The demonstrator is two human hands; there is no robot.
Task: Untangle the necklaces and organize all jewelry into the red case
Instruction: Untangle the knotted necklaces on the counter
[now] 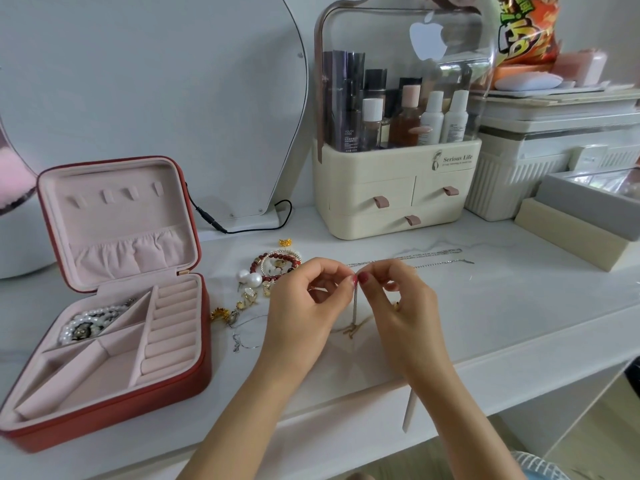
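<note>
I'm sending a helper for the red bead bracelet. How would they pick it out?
Start at the open red jewelry case on the white tabletop. In the loose pile to its right lies the dark red bead bracelet, beside two white pearls; it is the only ring of red beads.

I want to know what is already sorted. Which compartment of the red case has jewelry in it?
Only the back-left compartment of the red case: it holds white pearls. The other compartments look empty.
</note>
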